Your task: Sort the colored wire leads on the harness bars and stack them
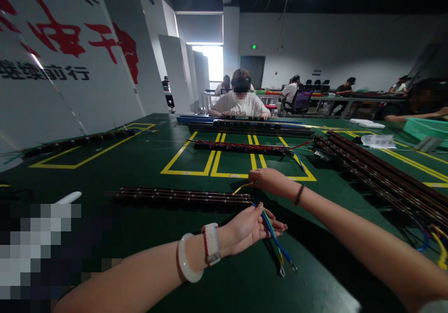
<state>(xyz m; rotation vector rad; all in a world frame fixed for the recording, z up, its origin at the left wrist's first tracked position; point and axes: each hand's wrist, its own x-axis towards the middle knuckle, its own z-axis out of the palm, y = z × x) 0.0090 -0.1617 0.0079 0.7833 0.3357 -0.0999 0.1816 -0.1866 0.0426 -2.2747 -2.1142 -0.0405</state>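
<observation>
A long dark bar (182,195) with copper-coloured strips lies across the green table in front of me. From its right end come blue and green wires (271,229), with metal ring terminals (282,271) at their tips. My left hand (248,230) is palm up beside that end, its thumb against the wires and its fingers extended beneath them. A thin yellow wire (242,188) rises from the bar to my right hand (269,181), whose fingers are pinched on its end. My right fingertips are partly hidden.
Another wired bar (241,147) lies inside yellow tape outlines (185,173). Long bars (381,177) are stacked at right, near a green basket (427,131). More bars (84,140) lie at far left. A person (241,100) sits across the table; others work behind.
</observation>
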